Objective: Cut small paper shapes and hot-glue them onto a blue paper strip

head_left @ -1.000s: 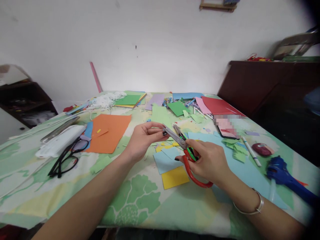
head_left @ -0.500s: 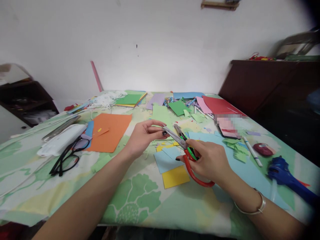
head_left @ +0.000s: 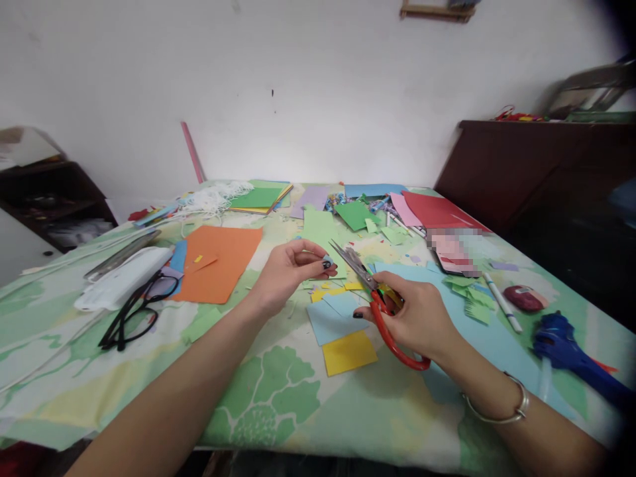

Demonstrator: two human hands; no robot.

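Observation:
My left hand (head_left: 293,275) is closed in a pinch on a tiny pale-blue piece, apparently paper (head_left: 328,260), mostly hidden by the fingertips. My right hand (head_left: 422,315) grips red-handled scissors (head_left: 385,324). Their slightly parted blades point up and left, the tips just right of my left fingertips and apart from them. Close against the scissors shows a green and black craft knife, largely covered; whether my right hand also holds it I cannot tell. Below the hands lie light-blue paper pieces (head_left: 328,323) and a yellow paper rectangle (head_left: 349,354).
Orange paper (head_left: 218,265), black glasses (head_left: 132,318) and a white case (head_left: 124,275) lie left. A large light-blue sheet (head_left: 489,351), green scraps (head_left: 477,308), a white marker (head_left: 503,303), a phone (head_left: 452,255) and a blue glue gun (head_left: 561,341) lie right.
The scissors have pulled slightly right and down, away from my left fingertips, and their blades have parted. The pale-blue piece now shows in my left pinch.

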